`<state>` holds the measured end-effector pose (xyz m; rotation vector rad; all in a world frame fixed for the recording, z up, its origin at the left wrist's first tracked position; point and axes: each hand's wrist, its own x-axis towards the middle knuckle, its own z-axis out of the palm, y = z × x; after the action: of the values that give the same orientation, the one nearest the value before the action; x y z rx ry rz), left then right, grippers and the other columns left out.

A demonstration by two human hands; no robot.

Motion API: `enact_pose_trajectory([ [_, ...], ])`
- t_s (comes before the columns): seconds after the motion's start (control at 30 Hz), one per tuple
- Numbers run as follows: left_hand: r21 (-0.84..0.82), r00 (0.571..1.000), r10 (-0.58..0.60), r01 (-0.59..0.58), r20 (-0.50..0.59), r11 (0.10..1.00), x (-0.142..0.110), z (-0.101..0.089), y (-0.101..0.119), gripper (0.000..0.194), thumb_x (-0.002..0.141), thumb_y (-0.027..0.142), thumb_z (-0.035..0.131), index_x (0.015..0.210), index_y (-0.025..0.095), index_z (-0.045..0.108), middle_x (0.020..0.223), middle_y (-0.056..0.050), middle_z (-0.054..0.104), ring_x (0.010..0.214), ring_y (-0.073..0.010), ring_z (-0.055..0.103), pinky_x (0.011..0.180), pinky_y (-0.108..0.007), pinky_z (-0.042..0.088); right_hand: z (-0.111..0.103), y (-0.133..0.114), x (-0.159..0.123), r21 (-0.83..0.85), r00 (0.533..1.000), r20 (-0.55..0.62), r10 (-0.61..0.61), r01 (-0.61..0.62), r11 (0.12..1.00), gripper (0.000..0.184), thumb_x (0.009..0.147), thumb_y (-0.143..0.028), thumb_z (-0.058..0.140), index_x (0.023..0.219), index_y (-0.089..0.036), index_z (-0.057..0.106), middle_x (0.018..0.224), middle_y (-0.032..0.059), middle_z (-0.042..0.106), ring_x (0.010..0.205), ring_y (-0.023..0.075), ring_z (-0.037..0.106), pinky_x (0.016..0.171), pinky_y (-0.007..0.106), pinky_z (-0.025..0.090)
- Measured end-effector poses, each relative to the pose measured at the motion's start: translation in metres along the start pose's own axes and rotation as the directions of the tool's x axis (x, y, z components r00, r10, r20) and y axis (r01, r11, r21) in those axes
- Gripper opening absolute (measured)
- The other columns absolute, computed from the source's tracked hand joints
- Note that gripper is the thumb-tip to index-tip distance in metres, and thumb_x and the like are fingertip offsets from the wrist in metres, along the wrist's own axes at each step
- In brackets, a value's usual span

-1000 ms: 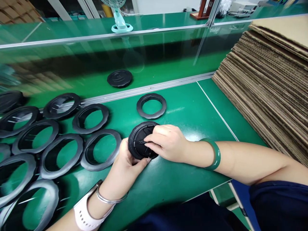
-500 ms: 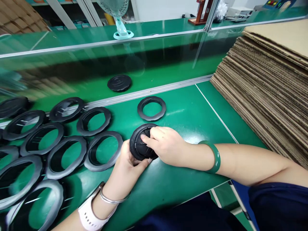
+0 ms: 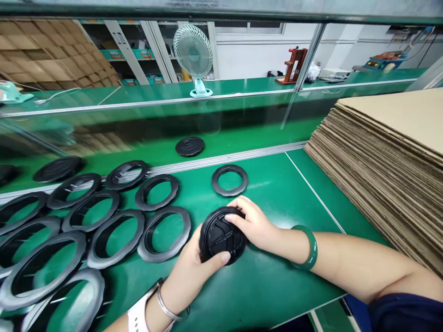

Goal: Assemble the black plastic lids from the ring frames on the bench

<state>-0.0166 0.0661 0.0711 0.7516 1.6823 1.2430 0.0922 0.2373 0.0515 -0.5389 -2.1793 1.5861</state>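
- Both hands are on one piece: the left hand [image 3: 195,263] cups a round black disc [image 3: 221,235] from below and from the near side, thumb laid along its front edge.
- Right hand [image 3: 254,223] comes in from the other side, fingers curled over the disc's top and far rim, gripping it.
- That disc sits low over the green bench [image 3: 270,276], near its front middle, tilted a little toward the camera; ribs and a small centre bar show on its face, with no writing that can be read.
- On the wrists: a green bangle [image 3: 306,246] on the right, a white watch strap [image 3: 138,316] and a thin metal bangle [image 3: 166,306] on the left.
- Just left of the disc lies a black ring [image 3: 164,234], the nearest of a spread of overlapping black rings [image 3: 69,230] covering the bench's left side.
- One ring lies alone [image 3: 230,180] beyond the hands.
- Farther back, past a metal rail [image 3: 207,161], a closed black disc [image 3: 189,146] rests on the darker green strip.
- Stacked flat cardboard sheets [image 3: 387,161] fill the right side.
- Small desk fan [image 3: 194,55] stands on the rear shelf; labels back there are too small to read.
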Motion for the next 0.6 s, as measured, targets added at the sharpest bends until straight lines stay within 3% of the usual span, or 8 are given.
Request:
enact_pose_trajectory([
  [0.1, 0.075, 1.000, -0.005, 0.006, -0.013, 0.997, 0.000, 0.000, 0.002, 0.057, 0.086, 0.049, 0.071, 0.132, 0.022, 0.050, 0.132, -0.009, 0.060, 0.127, -0.0307, 0.053, 0.108, -0.045, 0.045, 0.002, -0.004, -0.003, 0.012, 1.000, -0.006, -0.004, 0.004, 1.000, 0.011, 0.085, -0.015, 0.069, 0.088, -0.018, 0.059, 0.094, 0.0007, 0.057, 0.092, 0.0183, 0.054, 0.084, 0.033, 0.044],
  [0.3, 0.137, 1.000, 0.001, 0.002, -0.022, 0.991, 0.003, 0.000, 0.003, 0.049, 0.090, 0.049, 0.066, 0.128, 0.022, 0.052, 0.123, -0.006, 0.063, 0.119, -0.0278, 0.055, 0.102, -0.041, 0.046, 0.002, -0.001, -0.004, -0.015, 0.995, -0.048, 0.085, -0.086, 0.996, 0.012, 0.086, -0.019, 0.068, 0.085, -0.018, 0.056, 0.089, 0.0004, 0.057, 0.089, 0.0191, 0.054, 0.081, 0.034, 0.044],
  [0.4, 0.091, 0.999, 0.005, -0.002, -0.037, 0.996, 0.002, -0.001, 0.004, 0.048, 0.091, 0.049, 0.065, 0.127, 0.020, 0.052, 0.123, -0.007, 0.063, 0.119, -0.0281, 0.056, 0.101, -0.041, 0.046, -0.007, -0.002, 0.000, 0.168, 0.980, 0.176, 0.098, -0.128, 0.977, 0.026, 0.083, -0.031, 0.074, 0.099, -0.018, 0.059, 0.098, 0.0017, 0.063, 0.094, 0.0210, 0.060, 0.083, 0.035, 0.047],
  [0.47, 0.059, 0.999, 0.006, -0.003, -0.043, 0.998, 0.000, -0.001, 0.005, 0.048, 0.089, 0.047, 0.067, 0.126, 0.019, 0.053, 0.123, -0.008, 0.063, 0.119, -0.0291, 0.055, 0.100, -0.041, 0.047, -0.011, -0.006, 0.002, 0.263, 0.931, 0.356, 0.079, -0.181, 0.948, 0.046, 0.074, -0.038, 0.083, 0.109, -0.018, 0.060, 0.105, 0.0031, 0.066, 0.099, 0.0238, 0.062, 0.086, 0.036, 0.049],
  [0.53, 0.039, 0.999, 0.017, -0.015, -0.046, 0.999, -0.003, 0.001, 0.006, 0.044, 0.088, 0.041, 0.068, 0.123, 0.018, 0.054, 0.121, -0.008, 0.064, 0.118, -0.0292, 0.056, 0.099, -0.041, 0.046, -0.012, -0.011, 0.001, 0.231, 0.909, 0.404, 0.101, -0.209, 0.950, 0.053, 0.067, -0.039, 0.088, 0.108, -0.018, 0.062, 0.104, 0.0040, 0.067, 0.099, 0.0263, 0.063, 0.087, 0.038, 0.049],
  [0.6, 0.024, 0.998, 0.031, -0.030, -0.055, 0.999, -0.006, 0.004, 0.005, 0.039, 0.086, 0.036, 0.069, 0.118, 0.017, 0.056, 0.115, -0.007, 0.065, 0.114, -0.0285, 0.057, 0.097, -0.041, 0.046, -0.009, -0.015, -0.003, 0.139, 0.922, 0.351, 0.161, -0.222, 0.965, 0.046, 0.068, -0.039, 0.085, 0.102, -0.017, 0.063, 0.099, 0.0044, 0.068, 0.096, 0.0277, 0.063, 0.087, 0.040, 0.049],
])
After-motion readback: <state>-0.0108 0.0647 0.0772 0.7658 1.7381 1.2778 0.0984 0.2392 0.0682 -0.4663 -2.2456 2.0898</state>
